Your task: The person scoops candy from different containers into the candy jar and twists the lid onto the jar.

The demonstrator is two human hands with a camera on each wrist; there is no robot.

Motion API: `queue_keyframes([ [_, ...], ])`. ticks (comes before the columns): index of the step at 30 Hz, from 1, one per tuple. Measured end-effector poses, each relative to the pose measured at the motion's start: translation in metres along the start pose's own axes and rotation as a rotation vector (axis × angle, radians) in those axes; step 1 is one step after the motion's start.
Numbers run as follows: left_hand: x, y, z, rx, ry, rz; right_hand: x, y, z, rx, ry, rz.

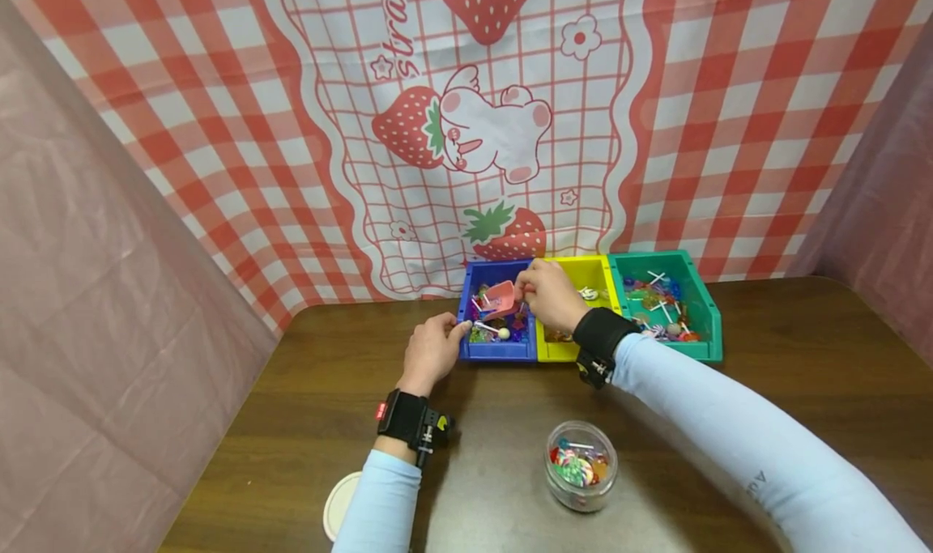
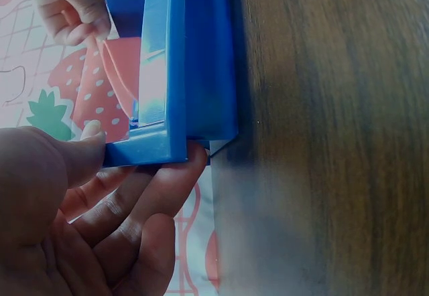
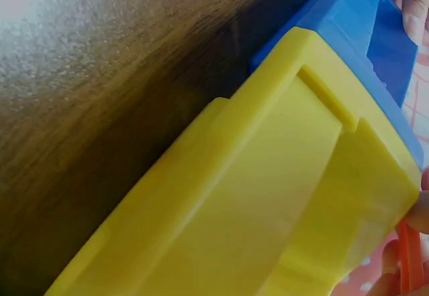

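Observation:
My right hand (image 1: 551, 295) pinches the handle of a pink scoop (image 1: 500, 299), whose bowl is down in the blue bin (image 1: 498, 352) among wrapped candies and lollipops. At the bin's front left corner, my left hand (image 1: 432, 349) grips the wall. The left wrist view shows the thumb (image 2: 86, 150) on the rim and the other fingers underneath. A lollipop (image 1: 503, 333) with a pale round head lies near the front of the blue bin. The yellow bin (image 1: 614, 271) sits right beside it, partly hidden by my right hand.
A green bin (image 1: 713, 326) with lollipops and candies adjoins the yellow one. Nearer on the wooden table (image 1: 496, 448) stands a clear jar (image 1: 581, 496) holding candies. A white lid (image 1: 337, 504) lies partly under my left forearm. A checked strawberry cloth (image 1: 306, 172) hangs behind the bins.

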State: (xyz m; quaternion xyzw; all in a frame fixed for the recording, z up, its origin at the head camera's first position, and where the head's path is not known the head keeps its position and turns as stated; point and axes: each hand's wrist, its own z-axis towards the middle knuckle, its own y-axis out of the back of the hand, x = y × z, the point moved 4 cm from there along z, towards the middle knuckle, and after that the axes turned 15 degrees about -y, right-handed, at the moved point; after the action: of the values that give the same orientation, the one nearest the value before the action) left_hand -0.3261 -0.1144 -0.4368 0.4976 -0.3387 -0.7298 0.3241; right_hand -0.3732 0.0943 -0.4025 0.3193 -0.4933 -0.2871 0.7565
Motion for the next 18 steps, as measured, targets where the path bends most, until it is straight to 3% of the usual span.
queue_keyframes([
  [9, 0.002, 0.002, 0.0, -0.012, -0.007, 0.011, 0.013, -0.022, -0.001, -0.017, 0.125, -0.138],
  [18, 0.002, 0.0, 0.001, 0.011, 0.021, -0.01, 0.005, -0.015, -0.003, -0.016, 0.037, -0.009],
])
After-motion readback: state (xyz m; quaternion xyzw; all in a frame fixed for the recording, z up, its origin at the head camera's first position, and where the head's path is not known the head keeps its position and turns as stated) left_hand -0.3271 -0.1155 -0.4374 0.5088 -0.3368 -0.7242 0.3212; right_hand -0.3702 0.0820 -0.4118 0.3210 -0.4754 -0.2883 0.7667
